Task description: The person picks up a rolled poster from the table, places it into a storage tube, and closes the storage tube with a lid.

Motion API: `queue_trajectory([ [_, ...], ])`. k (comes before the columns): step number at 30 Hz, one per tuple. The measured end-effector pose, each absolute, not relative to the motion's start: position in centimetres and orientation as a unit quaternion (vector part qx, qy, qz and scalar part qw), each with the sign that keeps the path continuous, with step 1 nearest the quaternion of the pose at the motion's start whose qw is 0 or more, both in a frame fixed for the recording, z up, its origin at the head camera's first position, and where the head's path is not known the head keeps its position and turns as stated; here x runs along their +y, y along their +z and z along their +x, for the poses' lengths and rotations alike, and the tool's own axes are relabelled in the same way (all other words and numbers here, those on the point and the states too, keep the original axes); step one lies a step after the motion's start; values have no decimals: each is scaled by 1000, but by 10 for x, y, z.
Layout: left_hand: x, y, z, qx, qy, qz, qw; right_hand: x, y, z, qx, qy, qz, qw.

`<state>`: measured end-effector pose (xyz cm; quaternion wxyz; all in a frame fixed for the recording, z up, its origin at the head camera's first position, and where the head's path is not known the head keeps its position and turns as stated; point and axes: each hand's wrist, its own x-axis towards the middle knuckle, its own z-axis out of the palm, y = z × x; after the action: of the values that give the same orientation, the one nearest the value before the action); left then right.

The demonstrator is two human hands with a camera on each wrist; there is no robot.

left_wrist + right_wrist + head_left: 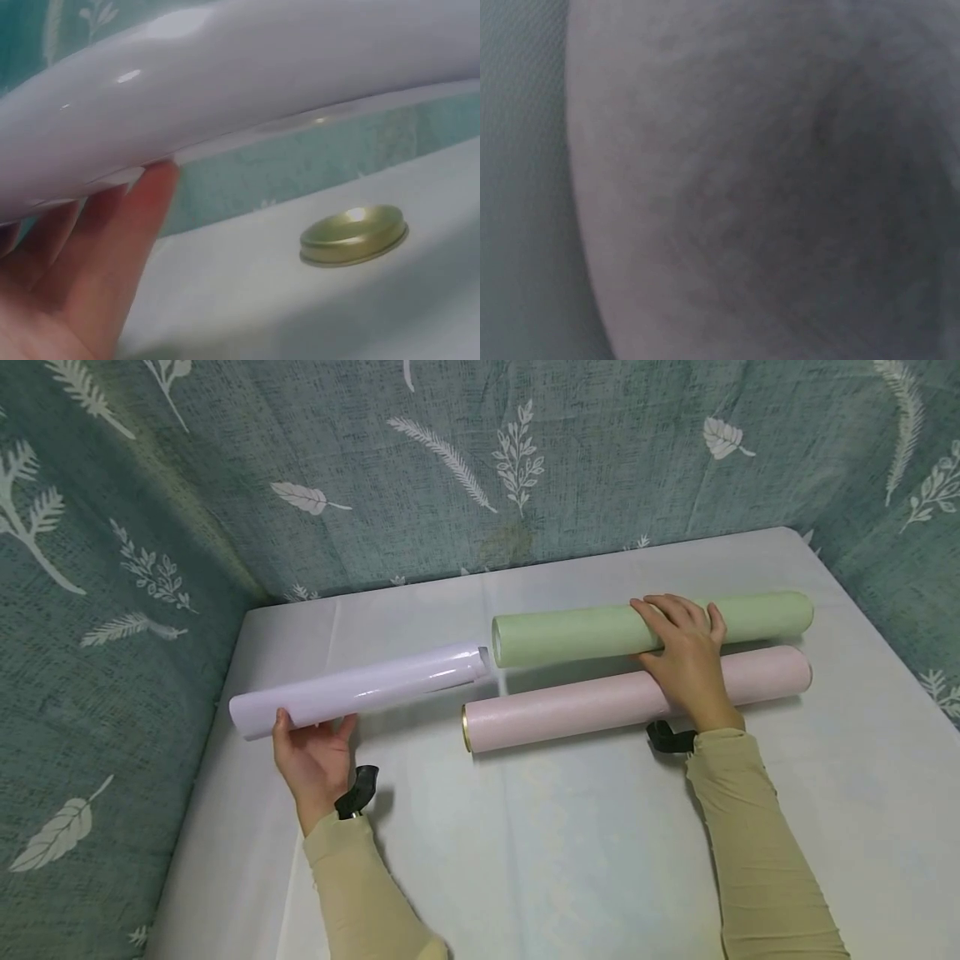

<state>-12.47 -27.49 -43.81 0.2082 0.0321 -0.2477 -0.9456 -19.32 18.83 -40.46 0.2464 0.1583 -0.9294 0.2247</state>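
My left hand (311,760) holds a glossy lilac rolled sheet (360,685) near its left end, thumb on the near side and fingers underneath. The roll's right end, where a loose edge overlaps, lies beside the left end of a pale green tube (573,635). Across that green tube lies my right hand (686,664), gripping it with fingers over the far side and thumb on the near side. A pink tube (562,714) with a gold rim at its left end rests under the right wrist. Pinkish blur fills most of the right wrist view.
In the left wrist view a round gold lid (354,236) sits on the table beyond the roll; the head view hides it. A white cloth covers the table (570,852). Teal leaf-patterned curtains (600,460) stand along its back and sides.
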Motion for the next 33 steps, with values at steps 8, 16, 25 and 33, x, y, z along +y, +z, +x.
queue_trajectory([
  [8, -273, -436, -125, -230, -949, 41, 211, 188, -404, -193, -931, 223, 158, 241],
  [16, -267, -434, -128, -209, -957, 25, 199, 187, -403, -193, -932, 225, 156, 237],
  [25, -256, -435, -133, -186, -966, 18, 179, 187, -405, -193, -932, 225, 156, 238],
  [33, -253, -437, -136, -182, -968, 18, 172, 188, -405, -193, -927, 232, 156, 250],
])
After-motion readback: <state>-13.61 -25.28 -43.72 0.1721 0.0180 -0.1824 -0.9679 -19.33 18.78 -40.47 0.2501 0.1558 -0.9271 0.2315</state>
